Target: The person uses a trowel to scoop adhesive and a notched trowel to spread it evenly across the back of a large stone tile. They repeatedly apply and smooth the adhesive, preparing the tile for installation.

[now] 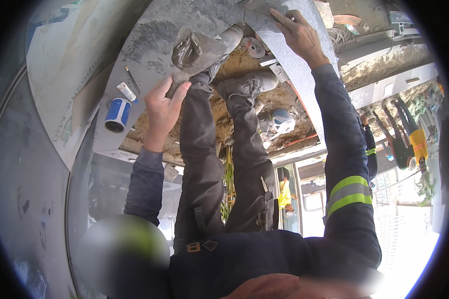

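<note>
My left hand (pixel 163 110) is closed, thumb and fingers pinching the lower end of a crumpled, see-through plastic bag (pixel 197 54) with something greyish in it. The bag reaches over the edge of a dusty grey sheet (pixel 147 42), beside my shoe (pixel 229 39). On the right, my right hand (pixel 300 39) has fingers stretched out toward a darker smooth patch at the top of the sheet. Whether a thin tool lies under those fingertips I cannot make out. Left of my left hand, a blue and white can (pixel 117 114) stands near a small white tube (pixel 126 91) and a pencil-like stick (pixel 133 79).
Between the sheet's arms is bare soil (pixel 244 65) with a round disc (pixel 256 47) and a white and blue container (pixel 283 120). Coiled wire (pixel 337 40) lies right of my right hand. Other people, one in an orange vest (pixel 419 144), stand far right. Panels (pixel 70 84) lean at left.
</note>
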`<state>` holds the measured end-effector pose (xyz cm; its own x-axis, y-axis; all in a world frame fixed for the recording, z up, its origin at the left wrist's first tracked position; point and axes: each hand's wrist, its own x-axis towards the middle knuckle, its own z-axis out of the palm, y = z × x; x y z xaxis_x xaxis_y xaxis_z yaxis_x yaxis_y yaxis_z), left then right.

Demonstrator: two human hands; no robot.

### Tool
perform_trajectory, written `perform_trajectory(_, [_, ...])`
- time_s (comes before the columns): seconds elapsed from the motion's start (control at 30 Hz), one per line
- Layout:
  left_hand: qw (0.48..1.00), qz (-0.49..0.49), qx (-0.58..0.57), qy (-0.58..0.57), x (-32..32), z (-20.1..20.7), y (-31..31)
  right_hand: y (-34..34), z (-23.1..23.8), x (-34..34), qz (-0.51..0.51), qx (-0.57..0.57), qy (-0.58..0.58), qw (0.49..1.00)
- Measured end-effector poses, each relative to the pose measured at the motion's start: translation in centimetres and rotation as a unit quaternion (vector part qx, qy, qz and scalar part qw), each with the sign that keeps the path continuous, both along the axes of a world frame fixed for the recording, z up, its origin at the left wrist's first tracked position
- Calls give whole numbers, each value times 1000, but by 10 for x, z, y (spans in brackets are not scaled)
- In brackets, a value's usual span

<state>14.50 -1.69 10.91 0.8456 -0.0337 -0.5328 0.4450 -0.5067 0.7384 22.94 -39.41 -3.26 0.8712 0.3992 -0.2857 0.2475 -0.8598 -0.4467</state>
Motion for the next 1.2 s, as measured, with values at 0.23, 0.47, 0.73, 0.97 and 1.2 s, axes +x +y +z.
perform_trajectory(0.23, [1000, 2, 2, 2, 2, 0, -7, -7, -34, -29, 8, 10, -33, 999])
perform_trajectory(0.47, [1000, -17, 6, -8, 7, 6, -5, -21, -20, -52, -19, -6, 16, 1000])
perform_trajectory(0.73, [1000, 0, 18, -1, 8, 8, -10, 9, 13, -26, -191, 43, 17, 981])
perform_trajectory(0.97, [999, -31, 7, 4, 2, 4, -17, 78, -4, -61, -266, 107, 59, 956])
perform_trajectory(1.2, [1000, -27, 5, -4, 4, 3, -18, 83, -8, -96, -240, 106, 31, 965])
